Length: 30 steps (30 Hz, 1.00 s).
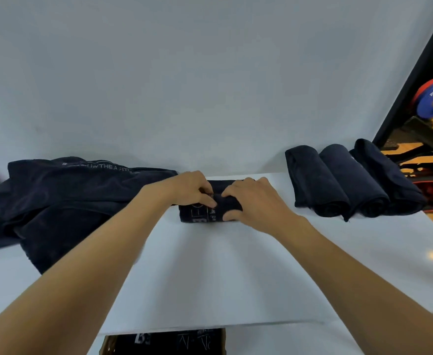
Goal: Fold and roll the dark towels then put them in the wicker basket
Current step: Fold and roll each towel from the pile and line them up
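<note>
at the far side of the white table (223, 278), close to the wall (184, 73), i have a dark towel (196, 215) rolled up under both hands. my left hand (195, 188) sits on top of the roll with its fingers curled down, pinching the cloth near the middle. my right hand (251, 201) wraps the right half, fingers over the top and thumb against the near side, so both hands are closed on the same towel. its white print shows on the near face, below my left hand. whether any flat tail lies behind the roll i cannot tell, since my hands cover that side.

off to my right three finished rolls (338, 185) lie side by side, touching one another, near the table's right edge. to my left a pile of loose towels (56, 201) is heaped and crumpled; i cannot count them. below the near edge of the table the wicker basket (104, 346) peeks out, with dark printed cloth (172, 342) already inside it.

so i judge the work to be somewhere in the middle: some towels seem to be in the basket, three rolls wait on the table, one is in my hands, and the heap on the left is not yet folded. what is left is to finish this roll, work through the heap, and put every roll into the basket.
</note>
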Each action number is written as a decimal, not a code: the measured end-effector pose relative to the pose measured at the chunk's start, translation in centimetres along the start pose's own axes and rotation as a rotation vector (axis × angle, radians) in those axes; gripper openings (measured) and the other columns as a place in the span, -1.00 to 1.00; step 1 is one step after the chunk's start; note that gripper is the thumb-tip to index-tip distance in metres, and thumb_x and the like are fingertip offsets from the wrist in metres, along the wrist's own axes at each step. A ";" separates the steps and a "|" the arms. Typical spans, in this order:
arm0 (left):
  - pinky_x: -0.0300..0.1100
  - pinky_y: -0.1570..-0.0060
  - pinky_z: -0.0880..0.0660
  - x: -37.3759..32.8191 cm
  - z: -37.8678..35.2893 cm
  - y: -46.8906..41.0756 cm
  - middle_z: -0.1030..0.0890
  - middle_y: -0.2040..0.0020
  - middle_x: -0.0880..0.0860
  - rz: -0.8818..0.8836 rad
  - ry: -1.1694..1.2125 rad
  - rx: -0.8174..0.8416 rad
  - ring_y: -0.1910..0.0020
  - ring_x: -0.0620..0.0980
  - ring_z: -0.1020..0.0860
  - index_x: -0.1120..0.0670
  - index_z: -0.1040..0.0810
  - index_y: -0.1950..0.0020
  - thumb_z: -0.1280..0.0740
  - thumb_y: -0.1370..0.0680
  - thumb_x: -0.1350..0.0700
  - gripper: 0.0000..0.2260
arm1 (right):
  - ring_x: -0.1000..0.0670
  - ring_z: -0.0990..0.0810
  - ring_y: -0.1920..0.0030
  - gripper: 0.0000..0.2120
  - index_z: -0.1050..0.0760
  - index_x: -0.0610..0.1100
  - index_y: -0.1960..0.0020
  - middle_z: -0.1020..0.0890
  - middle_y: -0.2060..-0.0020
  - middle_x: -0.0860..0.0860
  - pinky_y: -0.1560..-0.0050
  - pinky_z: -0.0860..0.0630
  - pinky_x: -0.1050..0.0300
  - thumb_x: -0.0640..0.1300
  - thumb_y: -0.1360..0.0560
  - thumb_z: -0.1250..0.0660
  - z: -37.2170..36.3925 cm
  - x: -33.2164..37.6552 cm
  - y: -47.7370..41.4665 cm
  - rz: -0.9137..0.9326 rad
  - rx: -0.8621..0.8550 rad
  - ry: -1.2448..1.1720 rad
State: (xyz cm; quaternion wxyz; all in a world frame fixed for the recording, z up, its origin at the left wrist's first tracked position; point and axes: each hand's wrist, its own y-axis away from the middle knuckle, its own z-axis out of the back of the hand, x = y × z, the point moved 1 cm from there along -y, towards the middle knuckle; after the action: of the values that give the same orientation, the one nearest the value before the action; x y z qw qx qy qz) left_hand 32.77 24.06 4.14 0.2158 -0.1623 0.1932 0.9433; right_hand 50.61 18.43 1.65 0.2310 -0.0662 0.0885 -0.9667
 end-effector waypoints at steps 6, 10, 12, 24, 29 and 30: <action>-0.13 0.14 -0.44 -1.6 -0.7 1.3 -0.56 0.16 -0.08 -0.040 -0.239 -0.254 0.17 -0.03 -0.51 -0.09 -0.55 -0.01 -0.45 -0.43 -0.11 -0.78 | 0.03 -0.56 0.02 -0.75 -0.63 0.03 -0.05 -0.64 0.07 0.08 -0.02 -0.48 0.11 0.09 -0.43 -0.46 0.4 -2.8 -3.9 -0.162 0.238 -0.464; -0.09 0.13 -0.41 -1.2 -1.3 0.9 -0.59 0.14 -0.03 -0.014 -0.427 -0.247 0.22 0.02 -0.47 0.02 -0.53 -0.03 -0.36 -0.50 -0.07 -0.79 | 0.03 -0.59 -0.03 -0.82 -0.66 0.00 -0.02 -0.66 0.06 0.10 -0.11 -0.49 0.11 0.03 -0.45 -0.44 0.9 -3.4 -5.6 -0.202 0.302 -0.555; -0.05 0.09 -0.47 -0.6 -0.6 0.0 -0.61 0.09 0.02 0.013 -0.345 -0.175 0.16 0.04 -0.52 0.03 -0.55 -0.04 -0.35 -0.52 -0.09 -0.77 | 0.01 -0.58 -0.01 -0.86 -0.64 -0.02 -0.01 -0.65 0.07 0.09 -0.16 -0.47 0.01 -0.02 -0.48 -0.40 0.7 -2.8 -5.9 -0.167 0.186 -0.430; -0.09 -0.04 -0.36 -0.1 0.8 -2.3 -0.58 -0.07 0.01 0.110 -0.268 -0.359 -0.17 0.07 -0.45 -0.03 -0.61 -0.18 -0.39 -0.51 -0.11 -0.71 | -0.03 -0.54 -0.02 -0.62 -0.57 -0.03 -0.15 -0.62 0.00 0.03 -0.07 -0.44 0.03 0.09 -0.40 -0.47 -0.1 -2.5 -6.7 -0.124 0.183 -0.294; -0.11 0.00 -0.27 -0.2 -2.4 -0.8 -0.56 -0.05 -0.01 0.007 -0.523 -0.603 -0.06 0.06 -0.42 0.01 -0.58 -0.13 -0.36 -0.50 -0.14 -0.69 | 0.06 -0.60 0.01 -0.74 -0.63 -0.02 -0.08 -0.66 0.06 0.10 0.01 -0.49 0.17 0.04 -0.43 -0.46 1.5 -4.0 -8.8 -0.245 0.389 -0.507; -0.10 -0.02 -0.25 0.0 -2.3 -1.1 -0.56 -0.06 -0.02 0.009 -0.552 -0.580 -0.07 0.06 -0.42 0.02 -0.57 -0.15 -0.36 -0.51 -0.12 -0.69 | 0.05 -0.60 0.01 -0.75 -0.63 -0.02 -0.08 -0.66 0.06 0.10 0.01 -0.49 0.16 0.03 -0.44 -0.45 1.6 -3.9 -9.2 -0.242 0.393 -0.482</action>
State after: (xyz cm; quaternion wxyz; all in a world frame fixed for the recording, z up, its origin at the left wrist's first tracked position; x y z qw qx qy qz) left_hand 33.79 23.95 1.77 0.2009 0.0441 -0.1457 0.9677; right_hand 50.37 28.08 4.77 0.1371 -0.2574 -0.1653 -0.9421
